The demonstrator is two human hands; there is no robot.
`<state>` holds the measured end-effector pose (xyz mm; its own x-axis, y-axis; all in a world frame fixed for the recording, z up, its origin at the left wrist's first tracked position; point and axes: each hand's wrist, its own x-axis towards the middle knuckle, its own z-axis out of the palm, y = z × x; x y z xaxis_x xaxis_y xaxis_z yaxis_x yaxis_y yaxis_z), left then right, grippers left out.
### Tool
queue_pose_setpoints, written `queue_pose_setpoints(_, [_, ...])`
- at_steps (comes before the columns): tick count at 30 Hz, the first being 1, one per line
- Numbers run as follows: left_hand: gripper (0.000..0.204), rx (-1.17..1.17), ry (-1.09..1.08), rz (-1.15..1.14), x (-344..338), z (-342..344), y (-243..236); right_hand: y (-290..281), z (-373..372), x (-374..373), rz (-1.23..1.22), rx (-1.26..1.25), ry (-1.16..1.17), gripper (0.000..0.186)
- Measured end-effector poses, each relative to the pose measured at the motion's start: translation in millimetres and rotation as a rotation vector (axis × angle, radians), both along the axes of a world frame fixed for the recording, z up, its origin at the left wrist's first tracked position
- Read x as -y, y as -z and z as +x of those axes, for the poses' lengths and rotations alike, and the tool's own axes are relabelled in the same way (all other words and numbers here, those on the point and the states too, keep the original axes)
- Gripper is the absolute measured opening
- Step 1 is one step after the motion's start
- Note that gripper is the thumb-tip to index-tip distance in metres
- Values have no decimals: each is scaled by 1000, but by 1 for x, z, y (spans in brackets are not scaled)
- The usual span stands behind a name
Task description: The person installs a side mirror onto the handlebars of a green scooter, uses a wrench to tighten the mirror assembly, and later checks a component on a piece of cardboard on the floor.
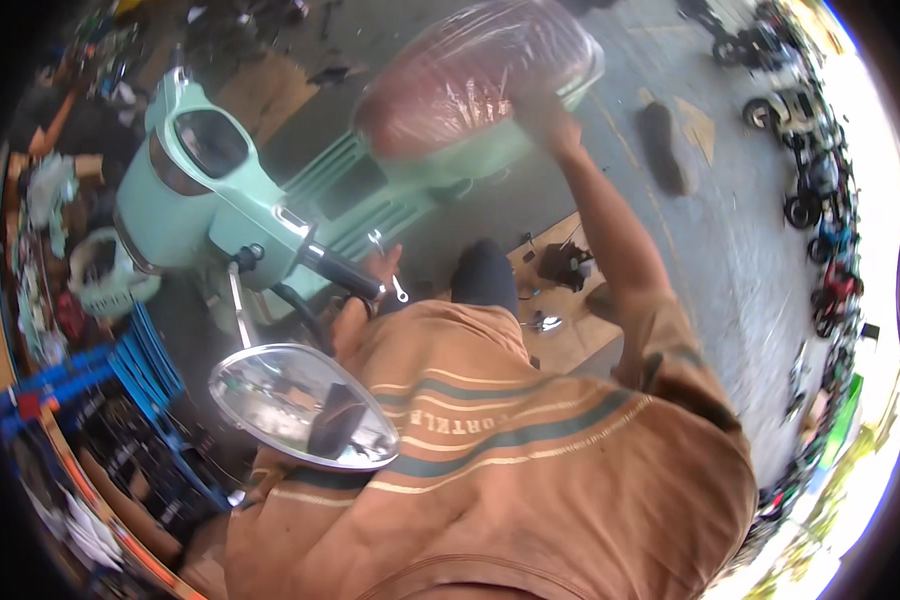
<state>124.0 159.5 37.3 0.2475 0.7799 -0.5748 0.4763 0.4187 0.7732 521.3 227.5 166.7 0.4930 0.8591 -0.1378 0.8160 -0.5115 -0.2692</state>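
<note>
Scooter (270, 200), mint green, stands on a concrete workshop floor as a person in a tan striped shirt bends over it, seen from the head camera. Right hand (542, 112) is pressed on the rear of the plastic-wrapped brown seat (475, 75), though its grip cannot be told. Left hand (375, 268), just beyond the black handlebar grip (345, 272), is closed on a small wrench (390, 270). A round mirror (300, 405) sits nearer the body. Work looks mid-course, with loose parts on a board (570, 330) below the right arm.

Scooter (270, 200) in front of the person.
The mirror (305, 405) is near, the seat (475, 75) behind, the wrench (388, 265) between them.
</note>
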Motion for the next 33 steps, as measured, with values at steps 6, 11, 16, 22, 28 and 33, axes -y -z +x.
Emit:
queue_pose_setpoints(6, [55, 244, -327, -93, -11, 55, 13, 38, 180, -149, -10, 396, -233, 63])
queue_pose_setpoints(11, [49, 496, -853, -226, -11, 119, -16, 34, 168, -195, 59, 420, -432, 47])
queue_pose_setpoints(16, [45, 710, -920, -107, -43, 191, -82, 5, 91, -125, 30, -271, -664, 42])
queue_pose_setpoints(22, [43, 140, -695, 217, -65, 210, -159, -38, -21, -61, -599, -1318, -761, 39])
queue_pose_setpoints(28, [31, -91, -680, 577, -29, 175, -204, -64, -59, -79, -740, -1521, -872, 22])
queue_pose_setpoints(33, [26, 20, -1102, 290, 59, 114, -203, -84, -117, -102, -530, -1234, -1202, 23])
